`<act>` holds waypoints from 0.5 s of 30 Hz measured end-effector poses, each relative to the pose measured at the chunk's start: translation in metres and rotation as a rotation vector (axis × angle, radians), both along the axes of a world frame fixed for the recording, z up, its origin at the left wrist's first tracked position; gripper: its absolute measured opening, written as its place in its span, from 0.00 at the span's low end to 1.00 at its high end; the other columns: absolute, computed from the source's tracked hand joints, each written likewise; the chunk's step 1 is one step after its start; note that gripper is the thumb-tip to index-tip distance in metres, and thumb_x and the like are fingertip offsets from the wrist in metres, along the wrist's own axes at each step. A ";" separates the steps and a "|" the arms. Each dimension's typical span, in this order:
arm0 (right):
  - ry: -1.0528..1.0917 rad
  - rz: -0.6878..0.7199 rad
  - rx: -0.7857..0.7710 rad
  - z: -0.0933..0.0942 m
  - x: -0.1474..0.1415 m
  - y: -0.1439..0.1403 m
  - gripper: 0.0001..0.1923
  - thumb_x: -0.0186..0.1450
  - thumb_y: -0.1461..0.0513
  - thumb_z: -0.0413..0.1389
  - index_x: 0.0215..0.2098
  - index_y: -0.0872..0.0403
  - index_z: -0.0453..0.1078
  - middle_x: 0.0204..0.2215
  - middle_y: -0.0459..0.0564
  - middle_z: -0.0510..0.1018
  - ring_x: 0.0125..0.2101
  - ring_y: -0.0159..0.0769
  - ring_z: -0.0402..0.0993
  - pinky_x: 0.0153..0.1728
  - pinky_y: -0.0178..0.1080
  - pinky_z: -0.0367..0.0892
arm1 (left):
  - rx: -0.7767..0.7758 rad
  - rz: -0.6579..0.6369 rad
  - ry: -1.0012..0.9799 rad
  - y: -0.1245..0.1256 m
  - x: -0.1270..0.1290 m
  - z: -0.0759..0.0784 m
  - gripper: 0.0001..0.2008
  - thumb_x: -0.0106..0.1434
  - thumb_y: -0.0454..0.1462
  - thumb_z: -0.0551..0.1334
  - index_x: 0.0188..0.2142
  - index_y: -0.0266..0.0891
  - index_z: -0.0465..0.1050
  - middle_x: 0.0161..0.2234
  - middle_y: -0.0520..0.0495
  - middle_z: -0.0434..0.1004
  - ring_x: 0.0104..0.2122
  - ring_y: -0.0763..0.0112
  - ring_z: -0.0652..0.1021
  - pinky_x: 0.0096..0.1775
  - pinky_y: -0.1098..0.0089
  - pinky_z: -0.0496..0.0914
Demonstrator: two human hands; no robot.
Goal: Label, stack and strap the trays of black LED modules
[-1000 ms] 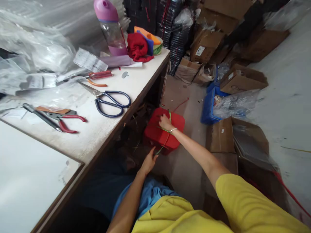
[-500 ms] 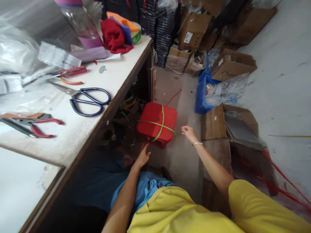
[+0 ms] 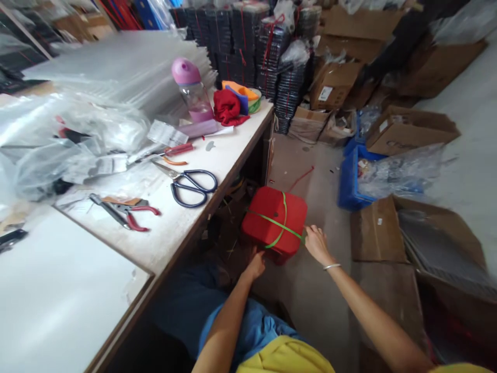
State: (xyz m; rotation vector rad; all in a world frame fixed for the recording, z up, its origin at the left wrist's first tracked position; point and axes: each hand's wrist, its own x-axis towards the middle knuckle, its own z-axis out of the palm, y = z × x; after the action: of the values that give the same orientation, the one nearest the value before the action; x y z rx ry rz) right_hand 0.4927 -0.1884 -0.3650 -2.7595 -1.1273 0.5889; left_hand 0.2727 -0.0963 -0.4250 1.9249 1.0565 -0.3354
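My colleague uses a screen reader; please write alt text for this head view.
A left hand and a right hand are at the edges of a red plastic stool crossed by green strips. Scissors and red-handled pliers lie on the white workbench alongside.

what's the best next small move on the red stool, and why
Probably ease the bowed green strap straighter across the top of the red stool. The two green straps cross there, but the one running toward the person curves, which may mean slack. The left hand is at the stool's near edge, beside that strap's end.
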 end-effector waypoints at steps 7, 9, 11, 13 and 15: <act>0.155 -0.082 -0.143 -0.018 -0.002 0.112 0.15 0.66 0.55 0.53 0.47 0.56 0.68 0.43 0.51 0.74 0.40 0.36 0.73 0.41 0.44 0.70 | -0.031 -0.005 -0.073 0.003 -0.004 0.000 0.22 0.61 0.36 0.60 0.55 0.39 0.65 0.65 0.41 0.50 0.63 0.52 0.53 0.61 0.46 0.48; 0.196 -0.103 -0.167 -0.020 0.001 0.139 0.15 0.66 0.56 0.53 0.47 0.57 0.67 0.43 0.52 0.74 0.39 0.35 0.73 0.39 0.43 0.71 | -0.027 0.008 -0.106 0.004 -0.007 -0.001 0.23 0.61 0.34 0.60 0.56 0.39 0.64 0.65 0.40 0.50 0.63 0.53 0.53 0.61 0.48 0.47; 0.221 -0.110 -0.175 -0.017 0.004 0.156 0.15 0.66 0.56 0.53 0.48 0.57 0.67 0.43 0.52 0.73 0.39 0.35 0.73 0.38 0.42 0.72 | -0.034 0.013 -0.141 0.004 -0.010 -0.003 0.24 0.60 0.33 0.60 0.57 0.39 0.63 0.64 0.40 0.52 0.63 0.55 0.54 0.61 0.49 0.47; 0.225 -0.108 -0.169 -0.010 0.009 0.167 0.16 0.66 0.57 0.53 0.48 0.57 0.67 0.43 0.52 0.73 0.39 0.35 0.73 0.38 0.42 0.72 | -0.050 0.022 -0.168 0.004 -0.012 -0.005 0.26 0.59 0.33 0.61 0.58 0.38 0.61 0.63 0.40 0.54 0.63 0.55 0.55 0.62 0.49 0.47; 0.210 -0.101 -0.146 -0.001 0.015 0.175 0.15 0.67 0.57 0.53 0.48 0.57 0.67 0.44 0.52 0.73 0.39 0.35 0.73 0.38 0.42 0.72 | -0.061 0.045 -0.183 0.003 -0.014 -0.008 0.27 0.59 0.32 0.61 0.58 0.38 0.61 0.63 0.39 0.55 0.62 0.55 0.58 0.61 0.50 0.49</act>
State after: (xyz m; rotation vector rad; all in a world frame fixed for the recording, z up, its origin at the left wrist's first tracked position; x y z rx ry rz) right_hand 0.5075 -0.0139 -0.3661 -2.7703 -0.9283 0.9577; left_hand 0.2591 -0.0931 -0.4326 1.8366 0.9561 -0.1610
